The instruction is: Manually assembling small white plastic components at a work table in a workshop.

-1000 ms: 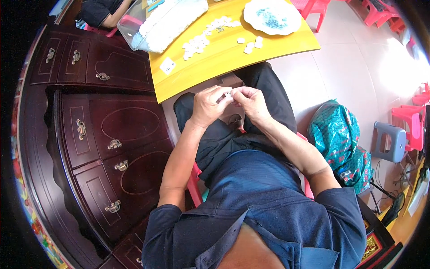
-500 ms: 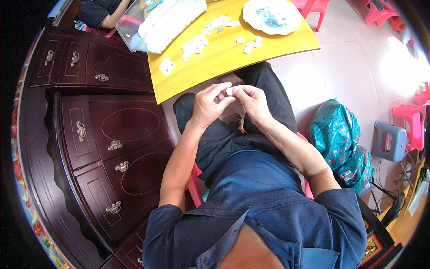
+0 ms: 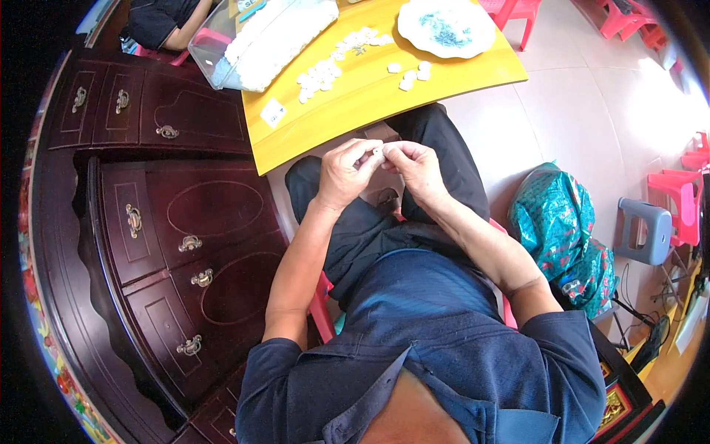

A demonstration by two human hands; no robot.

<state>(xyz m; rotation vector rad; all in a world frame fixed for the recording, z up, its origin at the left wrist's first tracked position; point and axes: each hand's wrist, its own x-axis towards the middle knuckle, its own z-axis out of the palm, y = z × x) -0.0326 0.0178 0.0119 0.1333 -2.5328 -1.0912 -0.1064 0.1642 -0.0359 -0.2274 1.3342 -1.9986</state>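
With the fingers of the right hand (image 3: 416, 170), pinches a small white piece (image 3: 378, 151) just left of them, at the bent fingertips of the left hand (image 3: 343, 174); cannot make out long axis or left grip. Ahead of the fingers: yellow table (image 3: 333, 111).

Glare whitens the floor (image 3: 592, 111) at right, while fisheye distortion bends edges.

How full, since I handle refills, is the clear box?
Not empty: a white heap lies inside the clear box; its depth I cannot tell.
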